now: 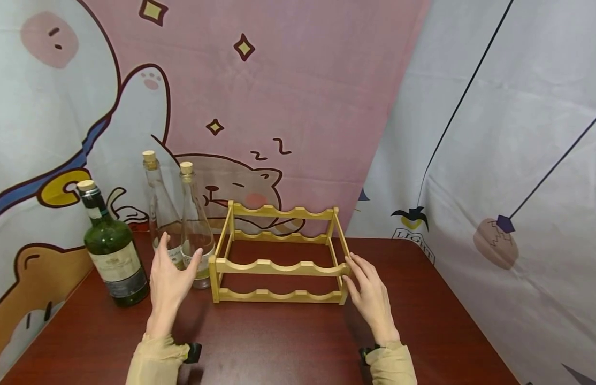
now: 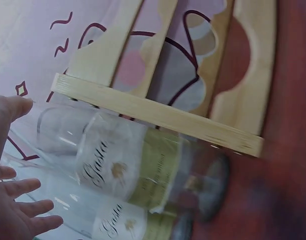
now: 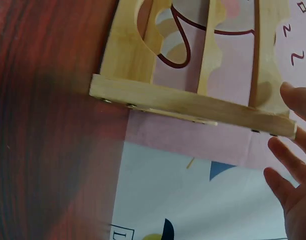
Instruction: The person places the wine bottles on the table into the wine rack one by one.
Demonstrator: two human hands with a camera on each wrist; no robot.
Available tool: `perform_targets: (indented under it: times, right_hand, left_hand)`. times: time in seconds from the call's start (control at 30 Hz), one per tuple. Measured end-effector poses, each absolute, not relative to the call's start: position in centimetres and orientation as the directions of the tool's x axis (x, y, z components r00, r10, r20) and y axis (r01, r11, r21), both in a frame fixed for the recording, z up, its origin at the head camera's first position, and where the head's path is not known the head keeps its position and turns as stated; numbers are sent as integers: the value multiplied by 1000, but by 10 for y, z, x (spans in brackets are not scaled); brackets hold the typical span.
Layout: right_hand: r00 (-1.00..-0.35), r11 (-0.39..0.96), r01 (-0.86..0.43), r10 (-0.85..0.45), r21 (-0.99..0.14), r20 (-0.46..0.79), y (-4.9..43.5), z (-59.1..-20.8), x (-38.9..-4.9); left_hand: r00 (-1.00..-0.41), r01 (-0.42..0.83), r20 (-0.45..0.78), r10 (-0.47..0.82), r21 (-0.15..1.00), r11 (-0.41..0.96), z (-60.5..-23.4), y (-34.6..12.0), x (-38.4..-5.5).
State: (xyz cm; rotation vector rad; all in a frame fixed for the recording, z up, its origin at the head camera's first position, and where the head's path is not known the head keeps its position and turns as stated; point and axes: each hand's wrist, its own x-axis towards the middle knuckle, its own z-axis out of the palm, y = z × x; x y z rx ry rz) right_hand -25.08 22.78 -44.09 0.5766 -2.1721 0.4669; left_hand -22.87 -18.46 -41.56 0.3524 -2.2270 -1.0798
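A pale wooden bottle rack [image 1: 279, 267] with scalloped rails stands on the dark red table. My right hand [image 1: 372, 297] is at its right front top corner, thumb in front and fingers along the side, spread apart. In the right wrist view those fingers [image 3: 288, 155] are right at the end of the rack's upright [image 3: 193, 105]. My left hand [image 1: 170, 278] is raised, thumb and fingers wide apart, holding nothing. Close to it stand two clear corked bottles, one nearer [image 1: 196, 222] and one behind [image 1: 162, 206]. In the left wrist view a "Gasta" label [image 2: 115, 160] shows on the nearer bottle.
A green corked wine bottle [image 1: 117, 256] stands at the table's left, beside my left hand. Behind the table [image 1: 279, 342] hangs a pink cartoon cloth [image 1: 317, 107]. A pale cloth [image 1: 510, 160] runs along the right side.
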Motion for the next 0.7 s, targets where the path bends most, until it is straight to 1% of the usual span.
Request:
perform_targets:
  times: [0.13,0.3,0.43,0.7]
  right_hand:
    - [-575,829,-543,-253,-132,778,225,-443,-251]
    - [-549,830,-548,-261,-105,794,225,-445,-251]
    - [-542,829,-550,-260,-103,799,224,-445,-251]
    - [-545,835,-540,-255,-102,799,223,-444,-251]
  left_hand:
    - [-758,70,445,-477,783,618,-404,-187,-244]
    - [-774,100,446,-449,787,609,-397,-188,-264]
    - [-772,153,476,-422,783,602,-395,-186,-276]
    - [-782,156,474,-405,778,609,-394,-182,-288]
